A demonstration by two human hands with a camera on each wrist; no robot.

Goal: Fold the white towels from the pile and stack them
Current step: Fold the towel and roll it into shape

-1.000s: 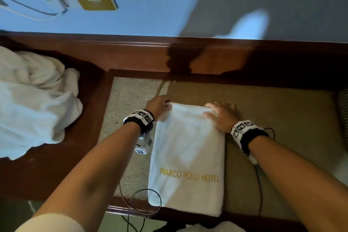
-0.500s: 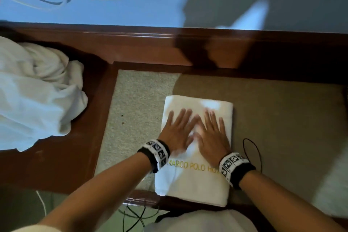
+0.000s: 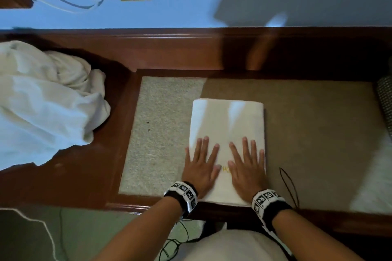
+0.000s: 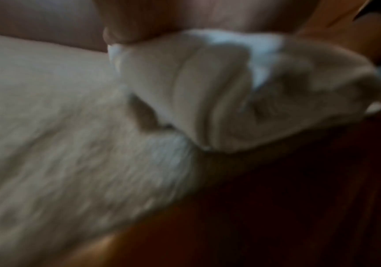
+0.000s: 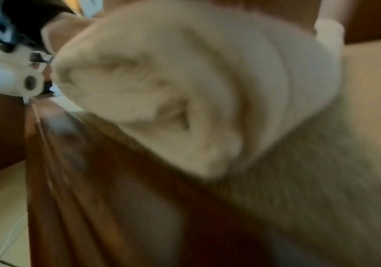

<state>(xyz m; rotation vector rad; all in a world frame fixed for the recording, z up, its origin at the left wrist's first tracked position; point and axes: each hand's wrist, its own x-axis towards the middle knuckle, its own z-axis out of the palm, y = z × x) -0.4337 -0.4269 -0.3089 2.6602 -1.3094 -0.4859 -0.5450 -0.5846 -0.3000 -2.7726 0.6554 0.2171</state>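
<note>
Folded towel lies flat on the beige mat, near edge at the 6 o'clock rim of the wooden surface. Left hand and right hand rest on its near half, fingers straight and spread, palms down, grasping nothing. Unfolded pile sits at 9 o'clock, well apart. Both wrist views blurred.

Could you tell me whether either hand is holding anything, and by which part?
Nothing is gripped: left hand and right hand press flat on the folded towel's near half.
</note>
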